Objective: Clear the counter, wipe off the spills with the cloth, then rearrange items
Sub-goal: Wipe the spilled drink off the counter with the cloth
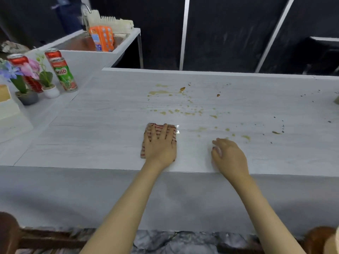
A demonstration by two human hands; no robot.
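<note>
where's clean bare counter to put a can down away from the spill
Bare counter lies left of the cloth under the left hand, stretching toward the Milo can. A narrow clean strip sits between it and the right hand. Brown spills speckle the middle and right; red cans and flower pots crowd the left end.
</note>
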